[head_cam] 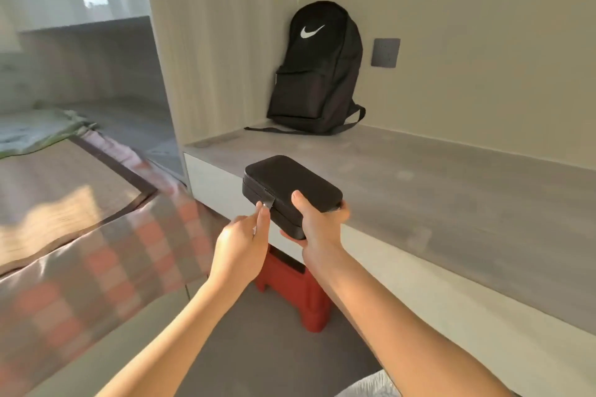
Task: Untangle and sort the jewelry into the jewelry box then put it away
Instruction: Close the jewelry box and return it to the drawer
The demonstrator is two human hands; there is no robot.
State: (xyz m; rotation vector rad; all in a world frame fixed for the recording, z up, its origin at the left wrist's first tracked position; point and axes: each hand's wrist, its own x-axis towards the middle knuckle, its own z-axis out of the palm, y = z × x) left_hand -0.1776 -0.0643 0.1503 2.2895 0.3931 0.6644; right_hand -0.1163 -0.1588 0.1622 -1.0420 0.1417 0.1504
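A closed black jewelry box with rounded corners is held in the air just over the front edge of a grey desk. My right hand grips its near right end, thumb on the lid and fingers underneath. My left hand pinches the small clasp tab on the box's front side. No jewelry shows; the box's inside is hidden.
A black backpack leans in the desk's back corner. A grey wall socket is to its right. A red stool stands on the floor below my hands. A bed with a checked cover lies to the left.
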